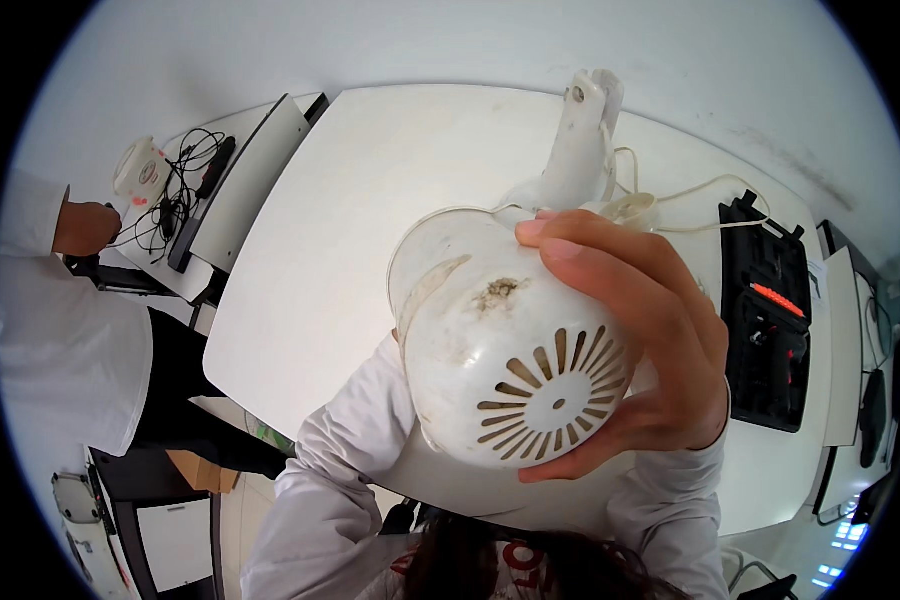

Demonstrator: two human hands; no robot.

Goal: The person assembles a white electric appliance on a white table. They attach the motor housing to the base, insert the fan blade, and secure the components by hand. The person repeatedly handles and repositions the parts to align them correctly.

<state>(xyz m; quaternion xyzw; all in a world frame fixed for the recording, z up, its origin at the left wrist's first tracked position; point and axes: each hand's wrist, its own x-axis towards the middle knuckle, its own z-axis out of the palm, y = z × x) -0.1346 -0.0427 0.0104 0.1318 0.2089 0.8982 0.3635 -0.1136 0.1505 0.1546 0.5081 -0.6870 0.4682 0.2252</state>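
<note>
A rounded white plastic motor housing (450, 350) with a ring of slotted vents fills the middle of the view, held up close over the table. Dark grime marks its upper side. My right hand (675, 320) is closed round its right side, fingers over the top and thumb under the vented end. My left sleeve (355, 425) runs up behind the housing, which hides that hand's fingers. Beyond the housing, a white upright bracket (575, 150) with a screw near its top stands on the table, beside a loose cream cord (710, 185).
An open black tool case (770, 370) with an orange strip of parts lies on the white table (310, 230) at right. On the left, a person in a white top (65, 340) stands by another table with tangled black cables (175, 185) and a white device (142, 172).
</note>
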